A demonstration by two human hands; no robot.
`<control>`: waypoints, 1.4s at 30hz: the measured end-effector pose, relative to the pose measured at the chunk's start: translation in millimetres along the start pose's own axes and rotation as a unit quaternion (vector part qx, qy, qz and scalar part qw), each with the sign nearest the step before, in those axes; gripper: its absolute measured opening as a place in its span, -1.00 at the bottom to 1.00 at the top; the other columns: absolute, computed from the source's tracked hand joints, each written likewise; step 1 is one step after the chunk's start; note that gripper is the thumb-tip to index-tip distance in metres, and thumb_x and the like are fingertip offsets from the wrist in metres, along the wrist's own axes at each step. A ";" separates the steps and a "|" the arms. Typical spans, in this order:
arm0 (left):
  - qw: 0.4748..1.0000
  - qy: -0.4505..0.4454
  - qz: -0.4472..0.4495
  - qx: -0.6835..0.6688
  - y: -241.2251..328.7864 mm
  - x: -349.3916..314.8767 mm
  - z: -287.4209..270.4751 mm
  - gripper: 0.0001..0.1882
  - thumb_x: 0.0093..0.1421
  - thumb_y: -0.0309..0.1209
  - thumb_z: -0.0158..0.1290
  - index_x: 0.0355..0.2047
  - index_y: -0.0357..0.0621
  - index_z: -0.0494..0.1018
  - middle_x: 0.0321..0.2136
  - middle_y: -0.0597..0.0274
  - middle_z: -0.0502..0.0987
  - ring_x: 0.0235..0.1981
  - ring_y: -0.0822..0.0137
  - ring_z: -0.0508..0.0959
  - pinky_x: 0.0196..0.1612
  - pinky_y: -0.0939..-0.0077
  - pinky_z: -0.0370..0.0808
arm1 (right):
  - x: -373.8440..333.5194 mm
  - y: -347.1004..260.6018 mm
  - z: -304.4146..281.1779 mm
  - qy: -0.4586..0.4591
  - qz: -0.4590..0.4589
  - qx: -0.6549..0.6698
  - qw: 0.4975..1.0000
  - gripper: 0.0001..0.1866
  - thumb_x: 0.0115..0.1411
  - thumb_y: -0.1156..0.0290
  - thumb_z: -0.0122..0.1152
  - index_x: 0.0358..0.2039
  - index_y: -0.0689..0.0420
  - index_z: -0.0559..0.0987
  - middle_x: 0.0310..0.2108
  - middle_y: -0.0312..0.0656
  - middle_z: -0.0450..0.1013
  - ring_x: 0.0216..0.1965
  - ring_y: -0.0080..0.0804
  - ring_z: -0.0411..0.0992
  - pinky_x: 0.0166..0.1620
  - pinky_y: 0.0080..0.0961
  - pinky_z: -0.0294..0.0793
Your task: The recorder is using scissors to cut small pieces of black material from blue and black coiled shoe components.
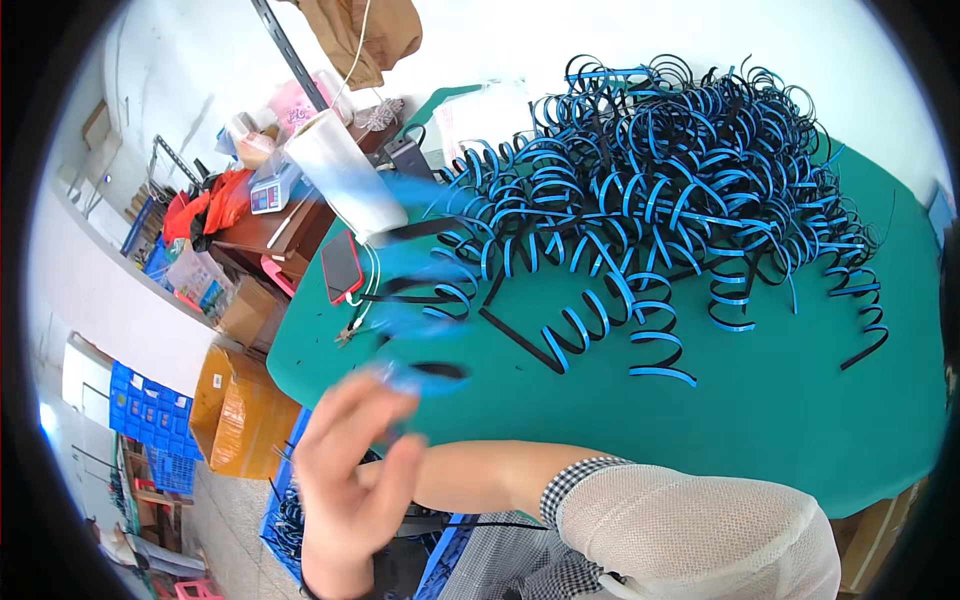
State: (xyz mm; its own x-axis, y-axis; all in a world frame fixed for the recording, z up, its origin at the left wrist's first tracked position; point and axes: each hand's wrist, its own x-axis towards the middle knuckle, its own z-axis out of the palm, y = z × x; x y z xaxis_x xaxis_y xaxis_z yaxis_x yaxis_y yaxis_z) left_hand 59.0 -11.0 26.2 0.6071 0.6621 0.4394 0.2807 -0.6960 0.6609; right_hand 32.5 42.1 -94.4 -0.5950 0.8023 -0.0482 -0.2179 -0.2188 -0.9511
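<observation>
In the head view, a person works at a green bench (pixel 470 405), and the left hand (pixel 355 465) is raised before its near left edge. This hand is smeared by motion: the fingers are bent and the thumb stands apart. A blue and black coiled strip (pixel 425 322) reaches its fingertips — but whether they grip it, I cannot tell. The strip is itself so blurred that its turns look like loose blue patches, hanging over the left part of the bench; its upper end is lost near the white roll (pixel 345 175).

The right forearm (pixel 470 475) comes out of a pale mesh sleeve (pixel 690 530) and passes behind the left hand. The right hand is hidden there, so its state I cannot tell.

A big heap of similar coils (pixel 680 170) lies at the back of the bench, too tangled to separate one from another. A red-edged phone (pixel 342 268) with a white cable lies at the left. Below, a blue crate (pixel 445 560) is mostly covered by the arms — its contents are hard to make out.
</observation>
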 end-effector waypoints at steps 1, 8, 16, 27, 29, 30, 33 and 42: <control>0.996 -0.002 -0.031 -0.087 7.9 19.1 13.4 -0.53 -0.06 -0.54 0.12 -0.08 -0.26 0.33 -0.05 -0.02 0.33 -0.17 0.28 0.43 -0.27 0.51 0.47 | 2.5 -1.8 5.6 -0.005 -0.014 0.009 1.000 -0.89 -0.03 0.44 0.05 -0.51 0.18 0.35 -0.75 -0.24 0.29 -0.82 -0.50 0.23 -0.82 -0.59 0.17; 0.996 -0.033 -0.075 -0.033 -16.2 26.7 24.0 -0.62 -0.05 -0.56 0.09 -0.15 -0.25 0.40 -0.04 -0.03 0.33 -0.11 0.24 0.43 -0.20 0.46 0.48 | 39.3 19.9 -11.6 0.061 -0.087 0.060 0.993 -0.87 -0.02 0.43 0.05 -0.48 0.19 0.36 -0.69 -0.22 0.31 -0.77 -0.48 0.27 -0.79 -0.58 0.20; 0.876 0.397 -0.273 0.022 -97.2 -142.8 -78.9 -0.82 0.13 -0.41 -0.04 -0.43 -0.32 0.44 -0.52 0.20 0.48 -0.46 0.46 0.45 -0.36 0.61 0.39 | 63.0 41.0 25.1 0.166 -0.061 0.140 0.974 -0.79 -0.02 0.41 0.12 -0.35 0.13 0.35 -0.60 -0.27 0.31 -0.67 -0.56 0.27 -0.66 -0.60 0.27; 0.663 0.298 -0.687 0.007 -292.6 -412.8 -22.6 -0.74 -0.05 -0.28 0.04 -0.48 -0.24 0.53 -0.63 0.22 0.52 -0.58 0.47 0.48 -0.51 0.60 0.39 | 65.9 42.0 31.5 0.095 -0.020 0.041 0.994 -0.67 -0.02 0.41 0.19 -0.24 0.23 0.35 -0.54 -0.23 0.37 -0.60 -0.57 0.34 -0.61 -0.69 0.29; 0.682 0.224 -0.693 0.064 -321.0 -424.8 8.5 -0.73 -0.09 -0.24 0.03 -0.50 -0.21 0.53 -0.62 0.11 0.53 -0.52 0.30 0.54 -0.41 0.48 0.43 | 62.9 41.2 29.2 0.091 -0.004 0.020 0.996 -0.63 0.00 0.35 0.19 -0.20 0.23 0.35 -0.47 -0.18 0.41 -0.53 -0.56 0.36 -0.56 -0.70 0.32; 0.667 0.180 -0.720 0.062 -331.0 -422.7 20.1 -0.73 -0.09 -0.23 0.02 -0.49 -0.17 0.53 -0.53 0.02 0.53 -0.43 0.16 0.55 -0.30 0.40 0.45 | 62.1 40.2 28.5 0.110 0.008 0.019 0.994 -0.63 0.00 0.35 0.18 -0.20 0.22 0.35 -0.47 -0.18 0.41 -0.53 -0.56 0.36 -0.57 -0.70 0.31; 0.685 0.192 -0.691 0.125 -360.1 -421.7 50.3 -0.75 -0.05 -0.28 0.02 -0.48 -0.21 0.53 -0.57 0.09 0.54 -0.49 0.20 0.55 -0.32 0.39 0.44 | 60.1 39.7 26.3 0.129 0.025 0.008 0.991 -0.63 0.01 0.34 0.18 -0.18 0.22 0.35 -0.46 -0.17 0.42 -0.53 -0.58 0.37 -0.56 -0.72 0.32; 0.606 0.265 -0.604 0.444 -379.7 -388.0 -8.4 -0.53 -0.09 -0.35 0.07 -0.09 0.05 0.33 -0.09 0.21 0.33 -0.05 0.10 0.28 -0.09 0.25 0.29 | 61.1 36.9 28.0 0.145 -0.003 -0.091 0.985 -0.63 0.03 0.37 0.18 -0.16 0.22 0.35 -0.49 -0.22 0.41 -0.55 -0.63 0.37 -0.56 -0.76 0.32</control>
State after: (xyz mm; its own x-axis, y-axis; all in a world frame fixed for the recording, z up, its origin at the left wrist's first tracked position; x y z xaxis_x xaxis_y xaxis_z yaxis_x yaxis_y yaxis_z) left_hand -289.4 -1.3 -390.1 -0.6994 0.6694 0.2504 0.7142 0.6678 0.2097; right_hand -33.5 67.5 -124.0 -0.3420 0.9341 -0.1023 -0.0629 -0.1314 -0.9893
